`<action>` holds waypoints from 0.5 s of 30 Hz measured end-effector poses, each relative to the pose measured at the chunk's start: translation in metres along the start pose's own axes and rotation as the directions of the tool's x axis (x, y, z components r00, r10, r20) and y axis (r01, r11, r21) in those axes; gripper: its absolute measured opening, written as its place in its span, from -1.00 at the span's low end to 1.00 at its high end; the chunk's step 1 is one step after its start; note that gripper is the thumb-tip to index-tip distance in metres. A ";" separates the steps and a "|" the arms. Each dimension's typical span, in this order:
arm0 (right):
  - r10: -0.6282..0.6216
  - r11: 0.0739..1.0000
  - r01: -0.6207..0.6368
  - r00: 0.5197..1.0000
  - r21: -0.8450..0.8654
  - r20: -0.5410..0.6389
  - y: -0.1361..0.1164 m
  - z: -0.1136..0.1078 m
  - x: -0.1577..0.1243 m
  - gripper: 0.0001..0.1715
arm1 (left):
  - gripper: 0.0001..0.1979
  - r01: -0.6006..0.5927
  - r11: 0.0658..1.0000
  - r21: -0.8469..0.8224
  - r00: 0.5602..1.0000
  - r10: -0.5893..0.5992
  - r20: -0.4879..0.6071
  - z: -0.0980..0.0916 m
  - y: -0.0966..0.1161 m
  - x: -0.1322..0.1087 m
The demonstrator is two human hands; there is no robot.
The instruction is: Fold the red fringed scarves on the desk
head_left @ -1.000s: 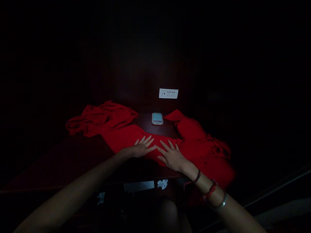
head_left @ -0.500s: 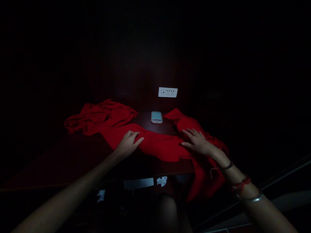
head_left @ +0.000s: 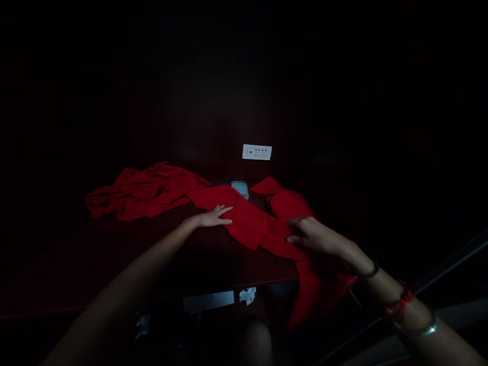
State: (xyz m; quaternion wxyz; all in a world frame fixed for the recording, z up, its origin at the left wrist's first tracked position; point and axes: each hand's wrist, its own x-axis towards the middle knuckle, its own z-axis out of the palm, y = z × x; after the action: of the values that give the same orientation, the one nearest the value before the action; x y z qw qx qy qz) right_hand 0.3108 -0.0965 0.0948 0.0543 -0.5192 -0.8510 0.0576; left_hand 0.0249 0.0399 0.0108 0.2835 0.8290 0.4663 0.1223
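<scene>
Two hands are at work from the near side, left and right. The left hand (head_left: 213,218) lies palm down with its fingers spread wide, one ring (head_left: 217,208) showing, on the near edge of a red cloth (head_left: 247,223). The right hand (head_left: 314,235) is drawn narrow, fingers curled over the cloth to the right; from here I can't tell whether it grips any of it. Three bands circle that forearm — one dark band (head_left: 371,270), one red bracelet (head_left: 398,307), one silver bangle (head_left: 423,331).

The cloth is plain, vivid red, soft and matte. Its middle lies in a fairly flat strip across the dark surface (head_left: 229,262), slanting from far left to near right. On the right it doubles up into thick folds, with one pointed corner at the far side, and a length drops over the near edge. To the left sits one rumpled red heap (head_left: 147,192); whether it joins the strip I can't make out.

Beyond the strip is one pale rectangle (head_left: 240,188), blurred, its near edge partly hidden by the cloth. One white socket plate (head_left: 257,152) is on the far wall (head_left: 221,122). Below the near edge show three pale pieces — one long strip (head_left: 209,301) and two ragged scraps (head_left: 247,296) — and one knee (head_left: 256,341).
</scene>
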 end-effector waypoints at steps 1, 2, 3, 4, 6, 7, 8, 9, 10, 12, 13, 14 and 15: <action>-0.031 0.999 0.032 0.999 0.042 -0.023 -0.009 0.003 0.000 -0.79 | -0.25 -0.020 1.000 -0.005 0.999 0.020 -0.028 -0.005 -0.004 0.004; -0.052 0.995 0.055 0.998 0.086 -0.042 -0.019 0.009 0.001 -0.79 | -0.28 -0.031 0.999 -0.007 0.996 0.031 -0.086 -0.009 -0.008 0.006; -0.055 0.989 0.063 0.997 0.134 -0.060 -0.029 0.015 0.004 -0.78 | -0.32 -0.026 1.000 -0.007 0.985 0.025 -0.169 -0.010 -0.009 0.007; -0.045 0.982 0.058 0.996 0.180 -0.073 -0.038 0.023 0.008 -0.77 | -0.36 -0.002 1.000 -0.018 0.966 -0.002 -0.258 -0.009 -0.009 0.005; -0.033 0.969 0.047 0.997 0.244 -0.064 -0.053 0.037 0.016 -0.73 | -0.44 0.087 0.990 -0.109 0.916 -0.123 -0.382 -0.004 -0.004 -0.005; -0.041 0.966 0.053 0.998 0.254 -0.052 -0.057 0.042 0.021 -0.70 | -0.46 0.137 0.971 -0.194 0.898 -0.204 -0.390 -0.001 0.000 -0.012; -0.053 0.966 0.063 0.998 0.250 -0.047 -0.059 0.045 0.025 -0.67 | -0.47 0.181 0.938 -0.294 0.890 -0.283 -0.357 0.003 0.005 -0.019; -0.061 0.968 0.072 0.997 0.239 -0.052 -0.058 0.045 0.028 -0.65 | -0.45 0.217 0.893 -0.395 0.889 -0.348 -0.298 0.006 0.011 -0.026; -0.060 0.971 0.074 0.996 0.227 -0.068 -0.054 0.044 0.031 -0.64 | -0.43 0.241 0.841 -0.484 0.890 -0.391 -0.236 0.009 0.018 -0.031; 0.011 0.975 0.019 0.991 0.222 -0.134 -0.040 0.040 0.037 -0.61 | -0.37 0.262 0.750 -0.608 0.890 -0.431 -0.148 0.014 0.030 -0.037; 0.084 0.970 -0.043 0.982 0.238 -0.167 -0.032 0.039 0.040 -0.55 | -0.36 0.267 0.715 -0.646 0.888 -0.443 -0.122 0.016 0.036 -0.037; 0.173 0.955 -0.120 0.968 0.271 -0.184 -0.025 0.038 0.043 -0.47 | -0.39 0.271 0.687 -0.674 0.882 -0.458 -0.112 0.019 0.041 -0.035; 0.259 0.927 -0.191 0.948 0.321 -0.183 -0.019 0.040 0.047 -0.38 | -0.43 0.274 0.664 -0.695 0.874 -0.474 -0.109 0.021 0.045 -0.032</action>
State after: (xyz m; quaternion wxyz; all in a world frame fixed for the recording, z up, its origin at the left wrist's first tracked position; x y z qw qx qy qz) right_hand 0.2673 -0.0650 0.0602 0.2202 -0.6028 -0.7552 0.1334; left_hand 0.0493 -0.0125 0.0222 0.5076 0.5328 0.5893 0.3336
